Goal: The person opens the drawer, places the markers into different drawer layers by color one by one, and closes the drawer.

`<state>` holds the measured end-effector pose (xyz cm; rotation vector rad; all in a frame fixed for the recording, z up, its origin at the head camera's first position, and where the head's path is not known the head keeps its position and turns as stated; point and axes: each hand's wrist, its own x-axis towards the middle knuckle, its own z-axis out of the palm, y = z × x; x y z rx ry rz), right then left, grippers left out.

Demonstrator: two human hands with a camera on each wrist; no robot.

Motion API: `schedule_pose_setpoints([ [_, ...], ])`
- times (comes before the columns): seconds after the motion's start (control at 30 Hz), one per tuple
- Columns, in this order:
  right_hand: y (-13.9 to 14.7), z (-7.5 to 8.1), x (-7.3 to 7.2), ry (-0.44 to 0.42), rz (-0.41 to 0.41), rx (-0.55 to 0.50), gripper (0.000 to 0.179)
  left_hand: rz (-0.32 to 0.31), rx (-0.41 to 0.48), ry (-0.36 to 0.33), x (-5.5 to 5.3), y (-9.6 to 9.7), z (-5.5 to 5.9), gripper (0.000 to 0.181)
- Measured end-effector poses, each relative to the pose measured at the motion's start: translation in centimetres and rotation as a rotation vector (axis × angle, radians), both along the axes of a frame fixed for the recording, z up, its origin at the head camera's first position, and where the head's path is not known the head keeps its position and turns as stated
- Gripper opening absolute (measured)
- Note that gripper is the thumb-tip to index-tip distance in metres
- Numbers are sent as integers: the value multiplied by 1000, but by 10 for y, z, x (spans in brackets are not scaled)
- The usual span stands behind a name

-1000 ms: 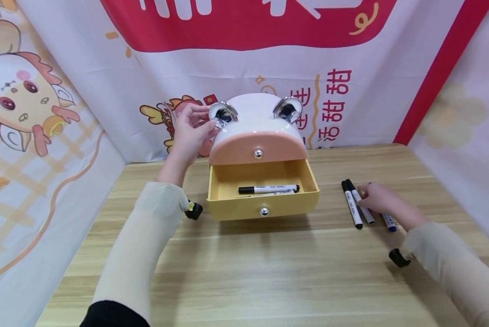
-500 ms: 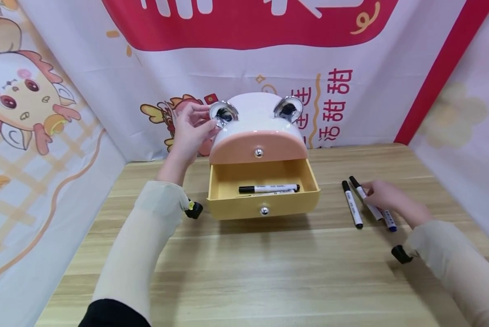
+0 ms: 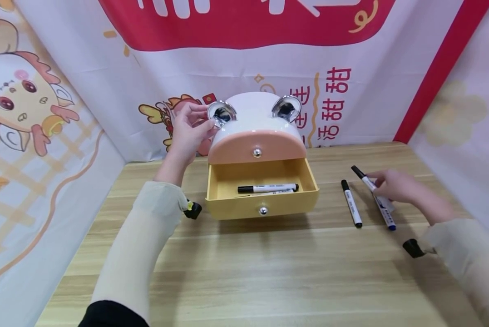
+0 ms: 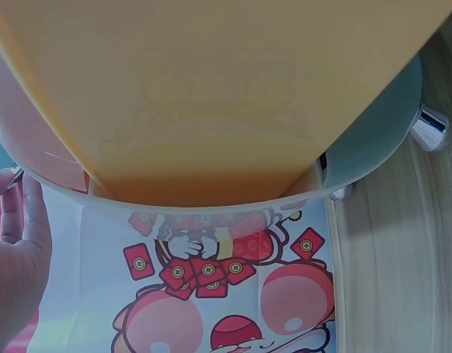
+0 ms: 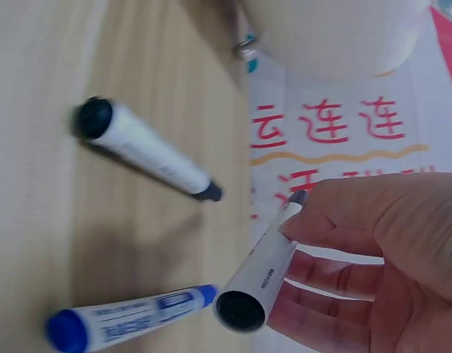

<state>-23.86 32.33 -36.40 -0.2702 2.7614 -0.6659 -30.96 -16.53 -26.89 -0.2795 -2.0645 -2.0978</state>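
My left hand (image 3: 190,129) grips the silver eye (image 3: 222,113) on the left of a white, animal-shaped drawer box (image 3: 252,109). To the right of the box, my right hand (image 3: 397,186) pinches a white marker with a black cap (image 5: 266,276), lifted off the table and tilted. Below it on the table lies a blue-capped marker (image 5: 137,322), partly covered by the held one in the head view. Another black-capped marker (image 3: 352,204) lies to the left of these. Two markers (image 3: 269,187) rest inside the pulled-out yellow drawer (image 3: 264,211); the front wall partly hides one.
Above the yellow drawer, a pink upper drawer (image 3: 257,145) with a silver knob is pushed in. The wooden table (image 3: 269,272) ends at a printed cloth backdrop (image 3: 375,91) behind the box. Cloth walls stand at left and right.
My right hand has picked up a black-capped marker from between the other two and moved it up and to the right. The left hand and the box stay in place.
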Motion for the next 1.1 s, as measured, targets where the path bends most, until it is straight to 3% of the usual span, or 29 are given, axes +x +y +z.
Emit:
schedule_pose_setpoints([
  [0.33, -15, 40, 5, 129, 70, 10, 56, 11, 20, -5, 0, -2, 1, 32],
  [1.1, -47, 102, 11, 186, 138, 111, 55, -4, 1, 4, -3, -1, -2, 32],
])
